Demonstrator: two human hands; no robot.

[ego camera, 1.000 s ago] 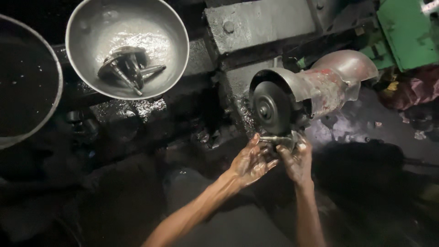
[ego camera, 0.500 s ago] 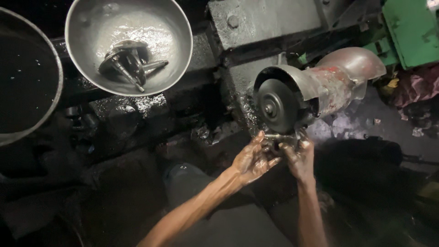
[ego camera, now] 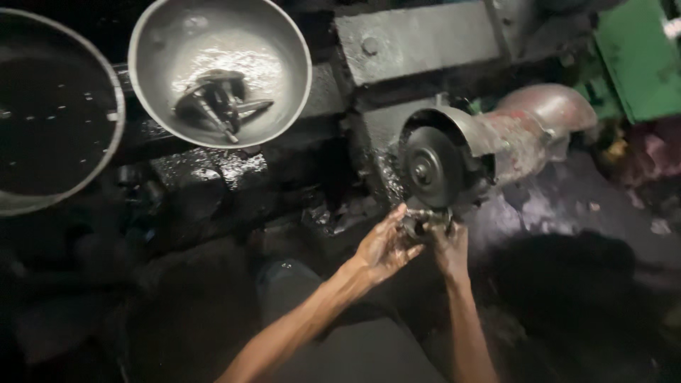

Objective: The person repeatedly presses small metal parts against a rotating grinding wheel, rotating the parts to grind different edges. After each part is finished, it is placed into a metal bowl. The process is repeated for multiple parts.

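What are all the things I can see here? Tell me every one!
Metal part: one, dark grey, held by both hands just under the wheel.
Grinding wheel: one, dark grey, centre right, under a rounded guard.
Grinder motor: one, reddish brown, right of the wheel.
Metal bowl: one, silver, top left.
Metal pieces: a few, dark, piled in the bowl.
Big pan: one, dark, far left, partly cut off.
Metal block: one, grey, top centre, with a bolt.
Green box: one, top right corner.
Left hand: grimy, gripping the part.
Right hand: grimy, gripping the part.
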